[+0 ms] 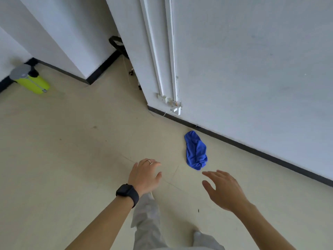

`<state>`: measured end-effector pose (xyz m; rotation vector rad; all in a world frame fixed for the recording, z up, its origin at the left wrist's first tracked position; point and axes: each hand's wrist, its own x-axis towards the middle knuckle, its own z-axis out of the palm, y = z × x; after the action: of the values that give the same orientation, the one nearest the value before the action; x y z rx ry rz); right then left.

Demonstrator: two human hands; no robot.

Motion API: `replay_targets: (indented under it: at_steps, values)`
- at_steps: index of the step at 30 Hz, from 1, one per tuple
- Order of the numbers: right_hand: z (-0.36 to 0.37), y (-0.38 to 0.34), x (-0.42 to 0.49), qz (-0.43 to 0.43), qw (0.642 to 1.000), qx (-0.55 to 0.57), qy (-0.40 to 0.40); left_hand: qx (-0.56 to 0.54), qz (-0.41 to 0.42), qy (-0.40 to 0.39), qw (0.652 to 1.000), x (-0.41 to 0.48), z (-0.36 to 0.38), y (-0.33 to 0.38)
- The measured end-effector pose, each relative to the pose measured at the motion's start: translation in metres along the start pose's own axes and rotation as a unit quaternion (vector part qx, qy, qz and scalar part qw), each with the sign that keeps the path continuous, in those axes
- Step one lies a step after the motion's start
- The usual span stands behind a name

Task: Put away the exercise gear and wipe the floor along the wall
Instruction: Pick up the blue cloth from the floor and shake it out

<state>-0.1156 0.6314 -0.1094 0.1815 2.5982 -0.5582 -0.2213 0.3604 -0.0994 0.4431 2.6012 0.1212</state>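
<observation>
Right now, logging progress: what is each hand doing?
Left hand: open, holding nothing.
Right hand: open, empty, near the blue cloth.

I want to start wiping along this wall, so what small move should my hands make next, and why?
Probably reach the right hand a little forward and grip the blue cloth. It lies crumpled on the floor by the black baseboard, just ahead of that empty hand; the left hand holds nothing either.

No legible text, labels, brands or numbers in view. The smartwatch (127,193) screen is dark. Any marking on the yellow-green bottle (34,83) is too blurred to read.
</observation>
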Motion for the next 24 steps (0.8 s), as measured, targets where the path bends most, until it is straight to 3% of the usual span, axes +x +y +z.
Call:
replay_targets:
  at_steps: [8,12,18,24]
  values:
    - [0.078,-0.034,0.114,0.203,0.972,0.100,-0.062,0.104,0.137,-0.173,0.970,0.172,0.045,-0.074]
    - [0.134,-0.033,0.165,0.267,0.948,0.149,-0.092,0.151,0.164,-0.208,0.952,0.242,0.083,-0.108]
    - [0.239,-0.008,0.243,0.314,0.915,0.198,-0.158,0.244,0.194,-0.250,0.917,0.332,0.176,-0.142]
    - [0.347,0.037,0.329,0.321,0.906,0.225,-0.158,0.209,0.184,-0.247,0.928,0.400,0.303,-0.157]
